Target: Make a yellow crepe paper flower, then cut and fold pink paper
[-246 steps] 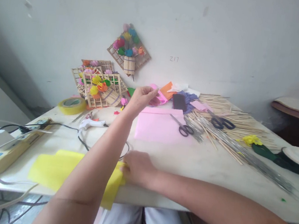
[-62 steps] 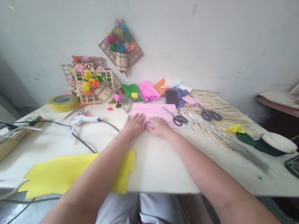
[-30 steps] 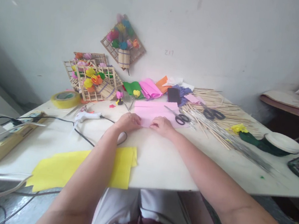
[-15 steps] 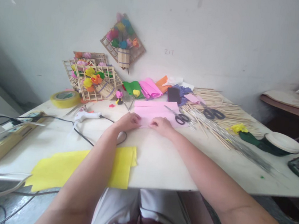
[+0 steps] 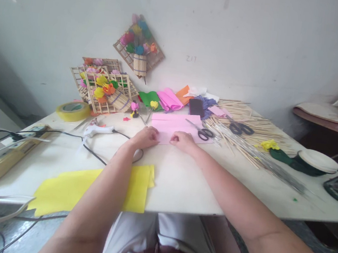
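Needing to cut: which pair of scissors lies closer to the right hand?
The scissors resting on the pink sheet, just beyond the right hand; the other scissors lie farther off on the wooden sticks.

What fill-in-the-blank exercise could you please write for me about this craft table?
The left hand and the right hand both touch the near edge of a ____ paper sheet.
The scissors lying on that sheet have ____ handles.
A second sheet, ____ in colour, overhangs the near edge of the table.
The glue gun lies to the ____ of the left hand.
Missing words: pink; black; yellow; left.
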Tool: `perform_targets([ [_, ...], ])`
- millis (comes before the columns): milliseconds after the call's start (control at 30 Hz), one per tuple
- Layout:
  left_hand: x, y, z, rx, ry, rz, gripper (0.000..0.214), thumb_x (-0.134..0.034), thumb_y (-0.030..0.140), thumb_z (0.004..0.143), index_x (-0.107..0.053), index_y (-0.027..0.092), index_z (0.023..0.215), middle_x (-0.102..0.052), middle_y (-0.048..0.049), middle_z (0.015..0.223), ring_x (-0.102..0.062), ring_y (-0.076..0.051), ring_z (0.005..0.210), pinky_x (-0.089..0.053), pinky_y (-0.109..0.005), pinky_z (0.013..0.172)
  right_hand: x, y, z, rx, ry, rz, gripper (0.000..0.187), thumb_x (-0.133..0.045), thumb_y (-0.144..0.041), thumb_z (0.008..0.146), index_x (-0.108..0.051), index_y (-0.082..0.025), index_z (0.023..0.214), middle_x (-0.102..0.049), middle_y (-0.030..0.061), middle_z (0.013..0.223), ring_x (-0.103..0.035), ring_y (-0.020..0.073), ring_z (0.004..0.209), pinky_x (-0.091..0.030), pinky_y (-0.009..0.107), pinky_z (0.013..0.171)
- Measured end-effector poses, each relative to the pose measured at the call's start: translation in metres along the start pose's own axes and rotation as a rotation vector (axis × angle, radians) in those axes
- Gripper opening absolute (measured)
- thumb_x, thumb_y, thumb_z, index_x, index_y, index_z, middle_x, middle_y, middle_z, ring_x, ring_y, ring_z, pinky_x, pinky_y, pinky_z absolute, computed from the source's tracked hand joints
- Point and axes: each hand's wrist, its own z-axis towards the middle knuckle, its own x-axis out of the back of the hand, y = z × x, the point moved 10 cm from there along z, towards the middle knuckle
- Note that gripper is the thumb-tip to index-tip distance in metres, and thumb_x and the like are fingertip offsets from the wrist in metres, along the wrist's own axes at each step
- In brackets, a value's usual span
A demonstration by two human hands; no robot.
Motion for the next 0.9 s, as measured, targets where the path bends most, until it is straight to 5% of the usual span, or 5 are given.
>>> perform_targets([
  [167,0.005,0.016,-0.002,-0.064,0.003,0.045,0.022,-0.052,0.019,0.068,-0.061,0.017,0.088,-0.058,-0.0061,0.105,-0.051,-0.018,0.101,-0.034,-0.033,0.096,-0.002,0.004,0.002,-0.008,-0.016,0.042,0.009,-0.062,-0.028,0.066,-0.064,-0.022,0.073,-0.066,-0.0023,0.076,-0.056,0.0128,0.072,-0.035,0.026,0.069],
  [300,-0.004,0.027,-0.006,-0.147,-0.092,0.064,0.040,-0.044,0.011,0.071,-0.061,0.026,0.104,-0.045,-0.0005,0.129,-0.034,-0.019,0.121,-0.025,-0.035,0.103,-0.005,0.009,0.005,0.013,-0.009,0.093,0.009,-0.061,-0.025,0.067,-0.066,-0.021,0.073,-0.065,-0.0016,0.075,-0.056,0.0122,0.070,-0.036,0.023,0.064],
  [533,-0.030,0.019,-0.008,-0.101,-0.313,0.070,0.048,-0.033,0.010,0.078,-0.057,0.033,0.112,-0.028,0.0070,0.140,-0.018,-0.021,0.131,-0.017,-0.038,0.107,-0.011,0.010,0.012,0.190,-0.007,0.218,0.009,-0.062,-0.019,0.065,-0.066,-0.016,0.074,-0.063,-0.0008,0.070,-0.052,0.0096,0.064,-0.037,0.020,0.061],
  [900,-0.033,0.017,-0.007,-0.110,-0.346,0.051,0.053,-0.033,0.007,0.076,-0.052,0.037,0.116,-0.024,0.0089,0.140,-0.017,-0.020,0.132,-0.015,-0.040,0.107,0.002,0.013,0.005,0.220,-0.087,0.456,0.015,-0.054,-0.019,0.071,-0.066,-0.014,0.080,-0.066,0.0035,0.080,-0.058,0.0116,0.073,-0.044,0.023,0.070],
])
